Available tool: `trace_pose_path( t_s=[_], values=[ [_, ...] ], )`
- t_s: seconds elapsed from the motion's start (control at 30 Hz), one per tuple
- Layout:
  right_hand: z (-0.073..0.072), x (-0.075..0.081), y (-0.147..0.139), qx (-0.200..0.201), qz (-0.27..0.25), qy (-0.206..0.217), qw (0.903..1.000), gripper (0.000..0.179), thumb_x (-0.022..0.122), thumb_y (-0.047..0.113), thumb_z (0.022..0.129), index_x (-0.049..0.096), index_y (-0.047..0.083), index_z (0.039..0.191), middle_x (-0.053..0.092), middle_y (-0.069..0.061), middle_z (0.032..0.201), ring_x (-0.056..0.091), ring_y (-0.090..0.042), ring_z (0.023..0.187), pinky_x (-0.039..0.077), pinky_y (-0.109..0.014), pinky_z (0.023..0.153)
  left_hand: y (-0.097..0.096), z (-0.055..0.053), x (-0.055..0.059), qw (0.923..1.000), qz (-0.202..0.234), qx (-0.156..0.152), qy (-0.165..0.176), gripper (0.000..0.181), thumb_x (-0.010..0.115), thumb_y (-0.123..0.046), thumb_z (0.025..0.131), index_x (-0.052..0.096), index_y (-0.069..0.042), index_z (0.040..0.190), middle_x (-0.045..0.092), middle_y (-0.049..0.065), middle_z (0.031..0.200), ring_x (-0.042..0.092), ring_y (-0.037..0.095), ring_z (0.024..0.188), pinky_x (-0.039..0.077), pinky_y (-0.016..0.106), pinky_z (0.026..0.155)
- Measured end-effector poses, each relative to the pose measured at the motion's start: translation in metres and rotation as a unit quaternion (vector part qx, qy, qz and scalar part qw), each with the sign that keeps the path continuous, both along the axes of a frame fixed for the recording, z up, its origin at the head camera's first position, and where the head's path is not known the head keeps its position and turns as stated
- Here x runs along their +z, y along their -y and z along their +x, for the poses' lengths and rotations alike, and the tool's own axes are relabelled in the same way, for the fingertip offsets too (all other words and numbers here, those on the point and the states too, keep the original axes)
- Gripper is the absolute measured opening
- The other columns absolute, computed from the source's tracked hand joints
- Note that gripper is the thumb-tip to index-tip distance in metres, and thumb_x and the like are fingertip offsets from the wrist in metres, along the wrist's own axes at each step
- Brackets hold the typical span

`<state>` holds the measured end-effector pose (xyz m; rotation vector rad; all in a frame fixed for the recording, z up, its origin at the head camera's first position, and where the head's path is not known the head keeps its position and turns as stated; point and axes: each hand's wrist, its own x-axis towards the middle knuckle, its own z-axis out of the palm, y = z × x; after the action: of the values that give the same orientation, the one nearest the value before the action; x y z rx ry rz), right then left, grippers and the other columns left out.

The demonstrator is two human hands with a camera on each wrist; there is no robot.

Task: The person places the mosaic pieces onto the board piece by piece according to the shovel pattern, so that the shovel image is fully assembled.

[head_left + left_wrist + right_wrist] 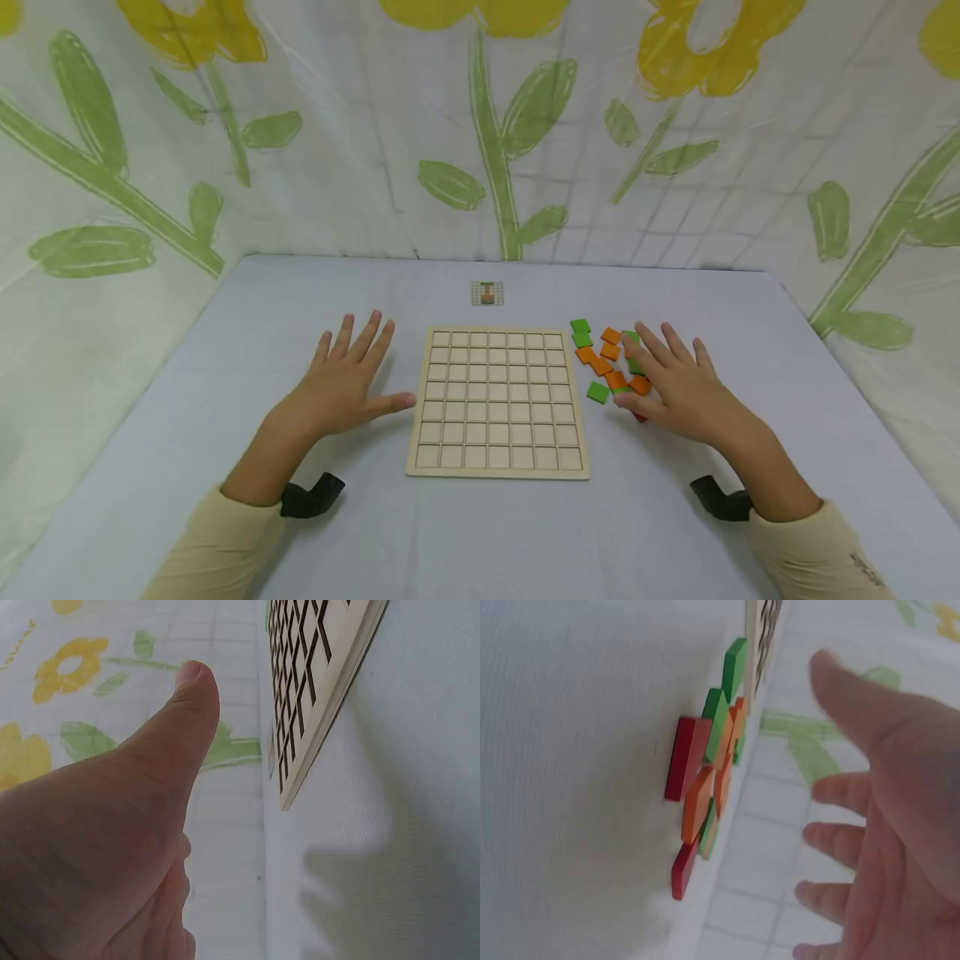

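A square wooden board (497,392) with a grid of shallow recesses lies flat in the middle of the table. Left of it hovers my left hand (333,392), fingers spread, thumb pointing at the board's edge and holding nothing. My right hand (690,404), also spread and holding nothing, is above a loose pile of small square tiles to the board's right. Among these are a green tile (597,392), an orange tile (601,366) and a red tile (688,757). Part of the pile is hidden beneath my right fingers in the head view.
A small picture card (487,293) with a gridded pattern lies behind the board. The white-covered table (510,542) meets a flower-printed curtain (337,167) at its back edge. Each wrist wears a black strap mount, such as the left mount (311,497).
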<state>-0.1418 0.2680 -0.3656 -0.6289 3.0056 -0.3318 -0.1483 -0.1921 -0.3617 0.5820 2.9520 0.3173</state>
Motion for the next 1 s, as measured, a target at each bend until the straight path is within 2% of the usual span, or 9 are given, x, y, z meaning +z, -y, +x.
trace_pose_path(
  t_s=[0.1, 0.17, 0.27, 0.33, 0.43, 0.53, 0.67, 0.8, 1.0],
  values=[
    [-0.001, 0.0, 0.002, 0.012, 0.015, -0.046, 0.9987, 0.074, 0.071, 0.046, 0.092, 0.049, 0.0, 0.146, 0.042, -0.026, 0.151, 0.03, -0.051, 0.14, 0.015, -0.073, 0.109, -0.003, 0.001, -0.001, 1.0, 0.001, -0.001, 0.009, 0.111, 0.055, -0.073, 0.088, 0.007, -0.006, 0.161, -0.001, 0.018, 0.166, -0.008, 0.047, 0.148, -0.002, 0.067, 0.114],
    [-0.001, -0.001, 0.004, 0.021, 0.018, -0.07, 0.9971, 0.061, 0.077, 0.038, 0.089, 0.061, -0.002, 0.132, 0.058, -0.025, 0.135, 0.047, -0.049, 0.128, 0.03, -0.07, 0.105, -0.004, 0.001, -0.003, 0.9999, 0.002, -0.002, 0.014, 0.11, 0.057, -0.072, 0.088, 0.009, -0.005, 0.161, 0.002, 0.018, 0.166, -0.004, 0.048, 0.148, 0.0, 0.067, 0.114],
    [-0.003, -0.003, 0.007, 0.026, 0.007, -0.087, 0.9959, 0.045, 0.083, 0.029, 0.084, 0.071, -0.002, 0.115, 0.069, -0.02, 0.114, 0.06, -0.042, 0.108, 0.046, -0.062, 0.092, -0.005, 0.001, -0.007, 0.9998, 0.004, -0.006, 0.02, 0.109, 0.06, -0.07, 0.088, 0.012, -0.005, 0.161, 0.006, 0.018, 0.166, 0.0, 0.048, 0.149, 0.003, 0.067, 0.115],
    [-0.003, -0.006, 0.009, 0.023, -0.005, -0.087, 0.9959, 0.036, 0.084, 0.025, 0.083, 0.074, 0.0, 0.107, 0.07, -0.016, 0.105, 0.062, -0.038, 0.099, 0.051, -0.056, 0.084, -0.007, 0.001, -0.01, 0.9997, 0.005, -0.011, 0.022, 0.109, 0.06, -0.07, 0.088, 0.013, -0.004, 0.161, 0.007, 0.018, 0.166, 0.002, 0.047, 0.149, 0.004, 0.067, 0.115],
    [-0.004, -0.01, 0.013, 0.008, -0.016, -0.075, 0.997, 0.028, 0.084, 0.021, 0.083, 0.076, 0.003, 0.102, 0.07, -0.012, 0.101, 0.062, -0.034, 0.094, 0.053, -0.05, 0.079, -0.01, 0.002, -0.017, 0.9994, 0.012, -0.024, 0.023, 0.109, 0.059, -0.071, 0.088, 0.014, -0.003, 0.16, 0.009, 0.018, 0.166, 0.003, 0.047, 0.149, 0.006, 0.068, 0.114],
    [-0.005, -0.013, 0.015, -0.002, -0.02, -0.051, 0.9985, 0.024, 0.083, 0.021, 0.083, 0.078, 0.006, 0.101, 0.07, -0.01, 0.103, 0.061, -0.032, 0.096, 0.053, -0.049, 0.08, -0.014, 0.003, -0.022, 0.9988, 0.019, -0.035, 0.028, 0.11, 0.058, -0.072, 0.088, 0.015, -0.003, 0.16, 0.009, 0.017, 0.166, 0.004, 0.047, 0.149, 0.006, 0.067, 0.114],
    [-0.006, -0.016, 0.018, 0.008, -0.021, -0.031, 0.9993, 0.024, 0.084, 0.023, 0.083, 0.078, 0.008, 0.101, 0.069, -0.006, 0.099, 0.059, -0.025, 0.089, 0.053, -0.042, 0.075, -0.018, 0.005, -0.026, 0.9975, 0.026, -0.049, 0.043, 0.109, 0.058, -0.072, 0.087, 0.016, -0.003, 0.16, 0.009, 0.017, 0.166, 0.008, 0.046, 0.149, 0.008, 0.067, 0.115],
    [-0.004, -0.019, 0.019, 0.023, -0.022, -0.033, 0.9989, 0.026, 0.085, 0.024, 0.082, 0.078, 0.009, 0.102, 0.065, 0.0, 0.09, 0.053, -0.017, 0.079, 0.049, -0.033, 0.066, -0.022, 0.006, -0.027, 0.9956, 0.032, -0.065, 0.059, 0.107, 0.059, -0.07, 0.089, 0.017, -0.001, 0.16, 0.011, 0.018, 0.165, 0.011, 0.046, 0.149, 0.011, 0.067, 0.115],
    [-0.004, -0.022, 0.022, 0.035, -0.027, -0.044, 0.9981, 0.028, 0.086, 0.024, 0.081, 0.079, 0.007, 0.103, 0.064, 0.0, 0.089, 0.05, -0.015, 0.076, 0.045, -0.03, 0.064, -0.024, 0.007, -0.029, 0.9952, 0.026, -0.068, 0.065, 0.106, 0.059, -0.069, 0.089, 0.018, -0.002, 0.16, 0.011, 0.018, 0.165, 0.01, 0.046, 0.149, 0.012, 0.068, 0.114]
  ],
)
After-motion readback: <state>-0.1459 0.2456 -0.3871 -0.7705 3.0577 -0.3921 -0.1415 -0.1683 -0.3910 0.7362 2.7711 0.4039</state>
